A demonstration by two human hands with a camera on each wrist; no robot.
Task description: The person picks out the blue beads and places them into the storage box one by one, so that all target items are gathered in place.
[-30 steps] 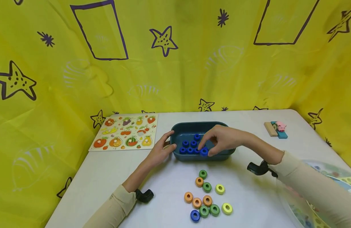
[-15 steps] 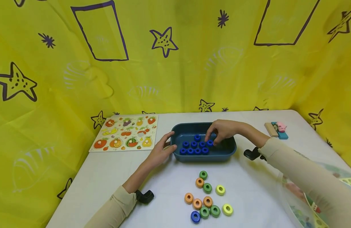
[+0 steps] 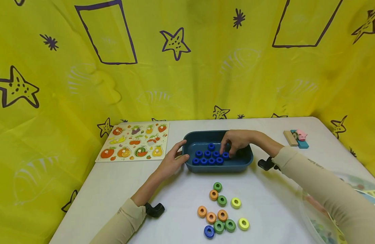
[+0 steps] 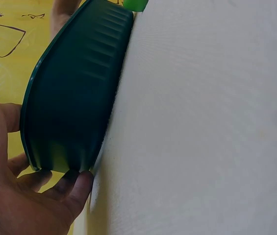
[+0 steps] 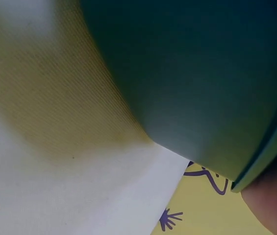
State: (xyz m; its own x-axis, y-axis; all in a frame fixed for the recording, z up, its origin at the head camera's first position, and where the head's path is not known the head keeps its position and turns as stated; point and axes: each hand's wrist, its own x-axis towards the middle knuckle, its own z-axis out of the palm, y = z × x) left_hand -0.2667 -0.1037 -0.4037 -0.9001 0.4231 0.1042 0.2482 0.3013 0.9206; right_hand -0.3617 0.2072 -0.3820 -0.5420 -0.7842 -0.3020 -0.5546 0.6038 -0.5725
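Observation:
A dark teal plastic tray [image 3: 218, 168] stands on the table with several blue rings [image 3: 207, 154] set in rows inside it. My left hand [image 3: 170, 162] holds the tray's left end; in the left wrist view its fingers [image 4: 79, 191] bear against the end wall. Reaching in over the far right side of the tray, my right hand [image 3: 237, 139] pinches a blue ring [image 3: 225, 156] between thumb and index finger, low beside the other rings. The right wrist view shows mostly the tray's outer wall [image 5: 192, 98], with the ring hidden there.
In front of the tray lie loose orange rings [image 3: 211, 217], green rings [image 3: 230, 225], yellow rings [image 3: 243, 224] and one blue ring [image 3: 209, 232]. A fruit puzzle board [image 3: 132, 142] lies back left, a pig toy [image 3: 300, 136] back right. A clear patterned container [image 3: 315, 220] sits under my right forearm.
My right hand has carried a blue ring from the tray's front row to the right end of the row behind, then lowered it slightly. The left hand stays on the tray.

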